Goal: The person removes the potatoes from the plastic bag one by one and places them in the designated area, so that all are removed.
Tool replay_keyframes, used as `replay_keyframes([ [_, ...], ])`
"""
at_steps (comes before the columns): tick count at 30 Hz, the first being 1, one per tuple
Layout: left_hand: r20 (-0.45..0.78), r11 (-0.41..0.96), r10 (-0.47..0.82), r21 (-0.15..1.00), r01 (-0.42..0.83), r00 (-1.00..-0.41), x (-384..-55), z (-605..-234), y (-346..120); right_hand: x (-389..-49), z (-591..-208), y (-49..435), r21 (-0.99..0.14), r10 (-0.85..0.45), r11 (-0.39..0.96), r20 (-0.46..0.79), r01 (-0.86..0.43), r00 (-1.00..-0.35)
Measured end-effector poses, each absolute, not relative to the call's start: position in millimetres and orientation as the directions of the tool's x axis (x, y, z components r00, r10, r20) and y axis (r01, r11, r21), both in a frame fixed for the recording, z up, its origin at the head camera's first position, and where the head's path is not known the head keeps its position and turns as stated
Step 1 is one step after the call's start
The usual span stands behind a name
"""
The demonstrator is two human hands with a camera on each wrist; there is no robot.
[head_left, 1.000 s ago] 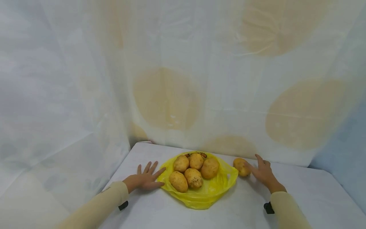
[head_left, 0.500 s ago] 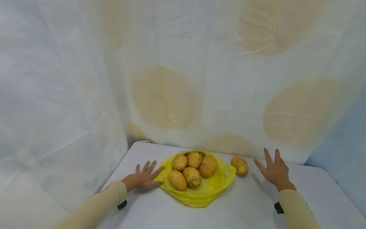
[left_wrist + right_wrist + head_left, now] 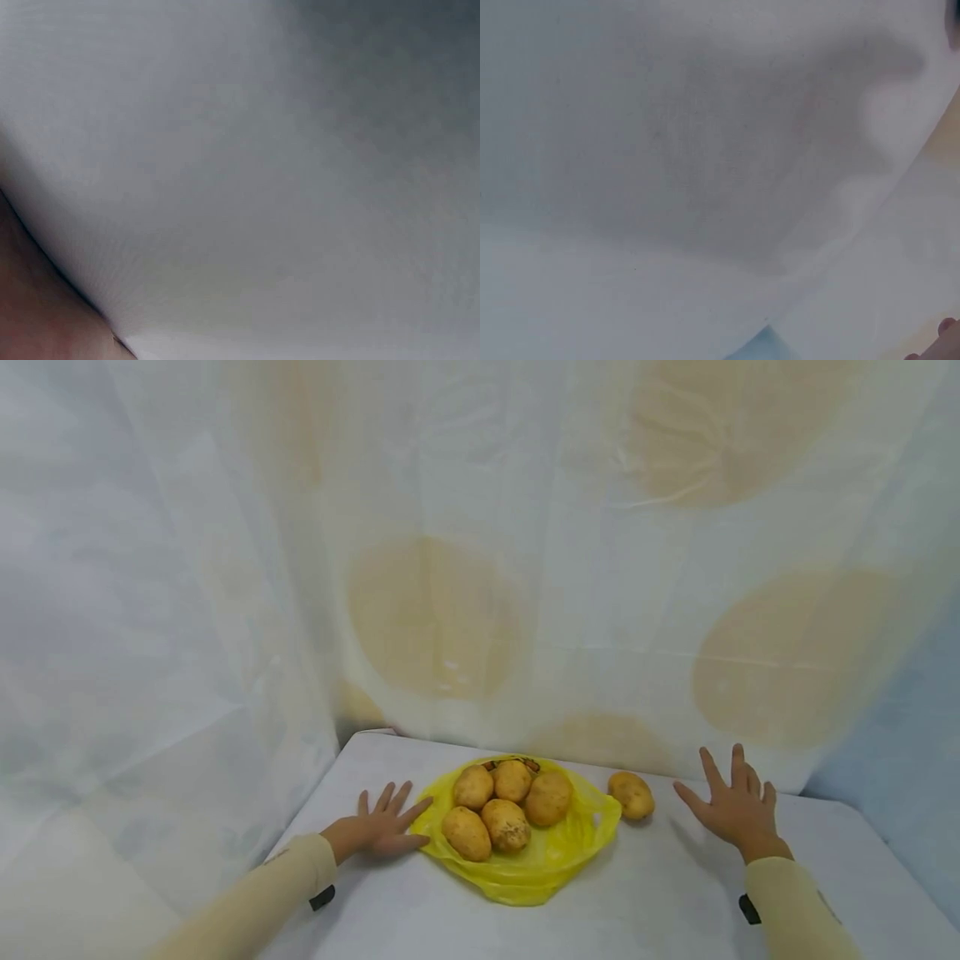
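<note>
Several potatoes (image 3: 506, 825) lie in a cluster on a spread yellow plastic bag (image 3: 517, 887) in the head view. Beside the bag's left edge my left hand (image 3: 386, 833) rests with spread fingers, the thumb and index fingertips at the plastic. A single potato (image 3: 632, 796) sits on the table just right of the bag. Farther right, my right hand (image 3: 738, 810) is raised above the table, fingers straight and apart, holding nothing. The left wrist view has only part of the left hand (image 3: 45, 300) at its lower left corner; fingertips (image 3: 946, 327) show at the right wrist view's edge.
A white table (image 3: 600, 910) carries everything. Behind it hangs a pale sheet (image 3: 600, 610) with large tan spots, and another pale sheet (image 3: 150, 652) closes off the left side. The right hand's shadow (image 3: 765, 150) falls on the white surface.
My right hand has left the single potato and moved right, its fingers spreading. That potato stays beside the bag. My left hand has kept its place.
</note>
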State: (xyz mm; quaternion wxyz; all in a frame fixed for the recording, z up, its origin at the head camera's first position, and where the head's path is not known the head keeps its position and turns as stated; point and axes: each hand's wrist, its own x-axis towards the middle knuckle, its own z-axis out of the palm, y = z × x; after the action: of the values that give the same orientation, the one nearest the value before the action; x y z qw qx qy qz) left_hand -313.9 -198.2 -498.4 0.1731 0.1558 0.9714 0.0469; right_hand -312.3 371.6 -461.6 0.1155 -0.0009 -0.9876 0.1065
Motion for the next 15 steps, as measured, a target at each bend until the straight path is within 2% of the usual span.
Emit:
replay_keyframes([
  [7, -0.324, 0.949, 0.314, 0.127, 0.288, -0.892, -315, -501, -200, -312, -452, 367, -0.163, 0.004, 0.986, 0.248, -0.037, -0.969],
  [15, -0.308, 0.947, 0.319, 0.137, 0.291, -0.896, -320, -508, -200, -316, -431, 354, -0.167, -0.053, 0.981, 0.244, -0.096, -0.968],
])
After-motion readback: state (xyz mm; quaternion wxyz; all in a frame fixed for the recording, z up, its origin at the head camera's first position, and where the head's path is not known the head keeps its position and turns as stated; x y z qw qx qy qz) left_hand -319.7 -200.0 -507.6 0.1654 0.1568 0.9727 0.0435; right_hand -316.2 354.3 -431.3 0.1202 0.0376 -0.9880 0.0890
